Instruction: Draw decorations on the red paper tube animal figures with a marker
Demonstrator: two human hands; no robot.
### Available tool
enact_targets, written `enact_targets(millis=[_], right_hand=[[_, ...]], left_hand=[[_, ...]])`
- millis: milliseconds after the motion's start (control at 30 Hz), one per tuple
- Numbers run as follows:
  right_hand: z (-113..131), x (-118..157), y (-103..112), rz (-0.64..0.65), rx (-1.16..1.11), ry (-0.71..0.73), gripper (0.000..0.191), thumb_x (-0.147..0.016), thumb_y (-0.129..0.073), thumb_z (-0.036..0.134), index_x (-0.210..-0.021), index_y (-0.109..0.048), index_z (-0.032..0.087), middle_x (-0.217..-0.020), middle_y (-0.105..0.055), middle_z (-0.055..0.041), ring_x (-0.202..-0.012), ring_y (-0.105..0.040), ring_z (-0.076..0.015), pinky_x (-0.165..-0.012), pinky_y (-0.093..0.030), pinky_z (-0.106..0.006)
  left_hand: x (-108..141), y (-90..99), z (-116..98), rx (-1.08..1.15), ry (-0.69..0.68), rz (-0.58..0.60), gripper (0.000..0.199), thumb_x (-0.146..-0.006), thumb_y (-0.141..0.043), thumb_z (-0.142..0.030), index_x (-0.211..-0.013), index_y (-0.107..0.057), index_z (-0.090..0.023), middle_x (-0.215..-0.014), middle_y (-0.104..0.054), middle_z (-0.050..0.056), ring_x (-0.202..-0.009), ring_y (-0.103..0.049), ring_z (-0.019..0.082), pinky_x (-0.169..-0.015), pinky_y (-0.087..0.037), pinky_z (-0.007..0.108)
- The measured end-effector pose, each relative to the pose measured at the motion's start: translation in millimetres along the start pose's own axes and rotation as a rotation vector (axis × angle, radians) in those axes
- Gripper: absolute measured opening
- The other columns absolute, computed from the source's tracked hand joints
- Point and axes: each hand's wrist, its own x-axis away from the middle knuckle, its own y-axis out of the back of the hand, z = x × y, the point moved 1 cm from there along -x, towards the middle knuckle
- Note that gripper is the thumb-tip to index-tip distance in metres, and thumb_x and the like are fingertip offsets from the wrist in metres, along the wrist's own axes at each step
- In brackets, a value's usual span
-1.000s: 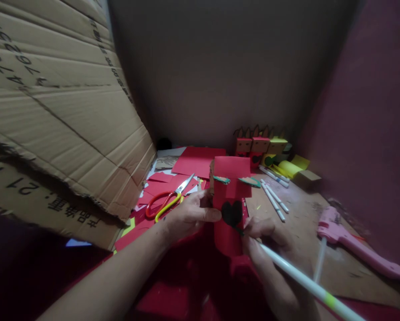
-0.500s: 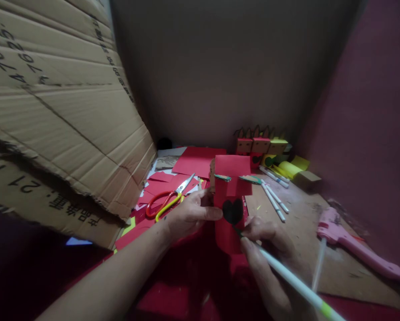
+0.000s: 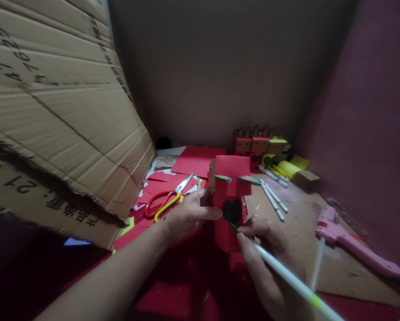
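My left hand (image 3: 200,209) grips a red paper figure (image 3: 225,236) by its left side, thumb across the front. A boxy red head with two green-edged pieces sits on top of a rounded body. The body bears a dark heart (image 3: 232,210). In my right hand (image 3: 263,249) is a white marker (image 3: 287,272) with a yellow-green band, pinched close to its green tip. That tip meets the lower edge of the heart. Red-and-yellow-handled scissors (image 3: 168,200) lie to the left of my left hand, blades partly spread.
Red paper sheets (image 3: 196,161) lie behind the scissors. Several white markers (image 3: 272,200) and a pink glue gun (image 3: 350,245) rest on a brown board (image 3: 343,278) at right. Small box-headed figures (image 3: 260,145) stand at the back. A large cardboard sheet (image 3: 69,102) rises at left.
The marker tip has shifted slightly left and up along the heart's lower edge, my right hand with it. My left hand and the paper figure stay nearly still.
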Motion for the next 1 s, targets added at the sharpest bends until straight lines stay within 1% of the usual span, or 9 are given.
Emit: enact_targets(millis=[100,200,300,400,633,733,800,933,1000], right_hand=[[0.5,0.4,1.1,-0.008,0.0,-0.001,0.013,-0.096,-0.056,0.016,-0.091,-0.053,0.027,-0.073,-0.057,0.0056,-0.057,-0.055,-0.0108,-0.055,-0.047,-0.02],[-0.2,1.1,2.6,0.001,-0.008,-0.022,0.012,-0.095,-0.057,0.016,-0.088,-0.054,0.026,-0.07,-0.056,0.0052,-0.055,-0.054,-0.0113,-0.052,-0.047,-0.02],[-2.1,2.1,3.0,0.016,-0.032,-0.045,0.013,-0.096,-0.056,0.018,-0.086,-0.054,0.025,-0.071,-0.057,0.0038,-0.058,-0.056,-0.0122,-0.052,-0.047,-0.021],[-4.5,2.8,2.2,0.027,-0.052,-0.055,0.014,-0.098,-0.054,0.018,-0.087,-0.051,0.026,-0.072,-0.057,0.0038,-0.059,-0.056,-0.0118,-0.053,-0.046,-0.02],[-6.5,3.7,2.2,0.045,-0.04,-0.068,0.016,-0.098,-0.052,0.017,-0.086,-0.051,0.026,-0.07,-0.055,0.0045,-0.056,-0.053,-0.0111,-0.052,-0.045,-0.02],[-7.2,4.8,3.2,0.041,-0.041,-0.088,0.015,-0.098,-0.053,0.016,-0.085,-0.052,0.025,-0.072,-0.057,0.0031,-0.06,-0.056,-0.0124,-0.052,-0.044,-0.021],[-8.4,5.4,3.7,0.034,-0.074,-0.105,0.015,-0.097,-0.054,0.017,-0.085,-0.053,0.025,-0.072,-0.059,0.0023,-0.061,-0.058,-0.0132,-0.051,-0.044,-0.022],[-11.9,6.7,4.4,0.034,-0.224,-0.202,0.016,-0.098,-0.055,0.021,-0.084,-0.058,0.025,-0.062,-0.057,0.0042,-0.048,-0.054,-0.0119,-0.045,-0.044,-0.021],[-13.5,7.4,4.8,0.025,-0.297,-0.234,0.016,-0.099,-0.056,0.021,-0.084,-0.059,0.026,-0.059,-0.056,0.0052,-0.046,-0.055,-0.0115,-0.043,-0.044,-0.02]], left_hand=[[-0.6,1.0,1.1,0.0,0.0,-0.014,0.046,-0.06,-0.092,-0.029,-0.101,-0.077,-0.015,-0.099,-0.078,0.012,-0.094,-0.072,0.029,-0.09,-0.053,0.038],[-1.0,2.0,2.0,0.004,0.001,-0.003,0.046,-0.061,-0.092,-0.028,-0.102,-0.077,-0.015,-0.101,-0.079,0.013,-0.095,-0.072,0.029,-0.09,-0.053,0.039],[-1.2,2.2,1.9,0.006,-0.002,0.009,0.045,-0.063,-0.09,-0.027,-0.104,-0.077,-0.015,-0.103,-0.079,0.014,-0.095,-0.072,0.029,-0.091,-0.053,0.04],[-1.1,1.2,1.0,0.0,-0.007,0.02,0.045,-0.063,-0.089,-0.026,-0.104,-0.077,-0.015,-0.103,-0.078,0.013,-0.096,-0.072,0.03,-0.093,-0.052,0.04],[-0.6,0.0,0.4,-0.005,-0.002,0.015,0.045,-0.062,-0.091,-0.029,-0.103,-0.078,-0.015,-0.102,-0.078,0.013,-0.095,-0.072,0.028,-0.091,-0.052,0.039],[-0.7,0.1,0.6,-0.003,0.0,0.024,0.045,-0.063,-0.09,-0.028,-0.104,-0.077,-0.016,-0.101,-0.078,0.012,-0.094,-0.072,0.028,-0.091,-0.052,0.039],[-0.7,0.2,0.5,-0.003,-0.006,0.035,0.044,-0.064,-0.09,-0.028,-0.104,-0.077,-0.016,-0.101,-0.078,0.012,-0.094,-0.072,0.028,-0.091,-0.052,0.039],[-0.2,0.7,0.6,0.013,-0.014,0.044,0.041,-0.065,-0.089,-0.028,-0.103,-0.077,-0.016,-0.101,-0.078,0.011,-0.094,-0.072,0.026,-0.091,-0.052,0.037],[0.1,0.7,0.6,0.017,-0.02,0.045,0.041,-0.065,-0.089,-0.027,-0.103,-0.077,-0.015,-0.102,-0.078,0.011,-0.095,-0.072,0.026,-0.092,-0.052,0.037]])
